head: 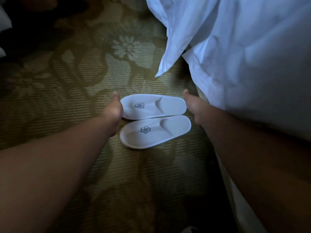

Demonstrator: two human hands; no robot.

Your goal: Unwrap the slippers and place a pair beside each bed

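Two slippers (154,132) lie side by side on the carpet (67,81), toes just beside the bed (252,64), with open carpet beyond their heels. The left grip (114,110) sits at the heel of the far slipper (151,106), the right grip (193,106) at its toe; their fingers are hidden, so I cannot tell whether either grasps

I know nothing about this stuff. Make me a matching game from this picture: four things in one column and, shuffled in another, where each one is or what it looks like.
Things:
1. farther slipper
2. nearer slipper
3. white bedding
4. carpet

Descriptions:
A. greenish, with a pale flower pattern
B. lies between the left hand and the right hand
C. hangs down on the right
D. lies just nearer the person than its twin

Pairs: 1-B, 2-D, 3-C, 4-A
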